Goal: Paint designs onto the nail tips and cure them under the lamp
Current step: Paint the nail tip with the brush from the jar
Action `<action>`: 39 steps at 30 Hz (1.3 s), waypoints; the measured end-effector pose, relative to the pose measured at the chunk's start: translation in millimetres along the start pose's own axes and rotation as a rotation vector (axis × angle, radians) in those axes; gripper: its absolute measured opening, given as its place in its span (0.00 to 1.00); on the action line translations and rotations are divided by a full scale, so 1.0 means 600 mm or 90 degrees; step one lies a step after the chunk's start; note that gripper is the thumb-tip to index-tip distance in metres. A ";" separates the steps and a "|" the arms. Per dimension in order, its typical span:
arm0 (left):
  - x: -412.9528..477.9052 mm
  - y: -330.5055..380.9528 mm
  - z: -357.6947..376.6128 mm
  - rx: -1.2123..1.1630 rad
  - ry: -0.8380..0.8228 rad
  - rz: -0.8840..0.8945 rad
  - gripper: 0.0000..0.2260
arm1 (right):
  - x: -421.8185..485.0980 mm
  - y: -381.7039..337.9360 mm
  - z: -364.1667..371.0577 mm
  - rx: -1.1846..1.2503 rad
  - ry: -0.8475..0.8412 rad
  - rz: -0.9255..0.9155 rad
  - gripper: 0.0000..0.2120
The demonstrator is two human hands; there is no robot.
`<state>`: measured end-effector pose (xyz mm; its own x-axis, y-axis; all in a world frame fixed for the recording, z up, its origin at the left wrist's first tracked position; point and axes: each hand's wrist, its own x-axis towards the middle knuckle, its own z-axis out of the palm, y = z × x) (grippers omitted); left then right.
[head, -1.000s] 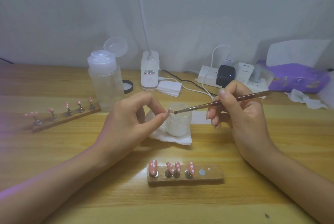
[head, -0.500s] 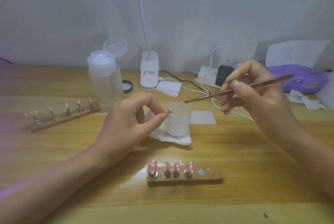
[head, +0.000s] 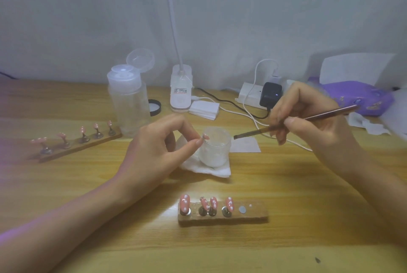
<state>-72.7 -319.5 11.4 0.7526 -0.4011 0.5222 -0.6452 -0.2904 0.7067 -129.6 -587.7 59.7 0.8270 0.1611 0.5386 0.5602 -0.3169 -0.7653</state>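
Head view: left hand [head: 158, 151] pinches pink nail tip [head: 206, 136]; right hand [head: 312, 123] grips brush [head: 295, 121], bristle end pointing left at tip, just apart.

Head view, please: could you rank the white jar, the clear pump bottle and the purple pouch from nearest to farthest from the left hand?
From the left hand:
1. White jar, just right of the fingertips, on a tissue.
2. Clear pump bottle, behind the hand, slightly left.
3. Purple pouch, far right, by the wall.
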 end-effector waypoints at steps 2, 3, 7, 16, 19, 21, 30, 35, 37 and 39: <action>0.001 -0.001 -0.002 -0.018 -0.002 -0.006 0.06 | 0.006 -0.009 -0.005 0.017 0.057 -0.002 0.08; 0.002 0.000 -0.003 -0.041 -0.003 -0.011 0.06 | 0.009 -0.013 -0.007 0.031 0.081 -0.004 0.06; 0.008 0.007 -0.012 -0.250 -0.016 -0.068 0.03 | 0.016 -0.029 0.024 0.053 0.040 0.052 0.14; 0.011 0.014 -0.021 -0.553 -0.068 -0.135 0.11 | 0.033 -0.034 0.143 -0.007 -0.055 0.014 0.07; 0.012 0.013 -0.023 -0.530 -0.061 -0.140 0.12 | 0.039 -0.040 0.154 -0.021 -0.026 0.018 0.13; 0.013 0.012 -0.023 -0.509 -0.050 -0.140 0.12 | 0.041 -0.044 0.156 -0.015 -0.014 0.033 0.16; 0.004 0.009 -0.014 -0.451 -0.092 -0.107 0.11 | -0.012 -0.065 0.138 -0.012 0.040 0.079 0.16; 0.009 0.001 -0.022 -0.436 0.074 -0.119 0.24 | -0.096 -0.068 0.103 -0.062 0.013 0.158 0.16; 0.011 -0.003 -0.023 -0.442 0.104 -0.139 0.25 | -0.116 -0.065 0.101 -0.098 -0.018 0.158 0.15; 0.011 -0.005 -0.023 -0.451 0.116 -0.156 0.25 | -0.122 -0.061 0.101 -0.118 -0.033 0.160 0.16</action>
<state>-64.1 -309.0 19.2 0.9125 -0.2302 0.3380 -0.2645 0.2982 0.9171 -207.8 -531.3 26.7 0.9425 0.1018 0.3183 0.3235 -0.5171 -0.7925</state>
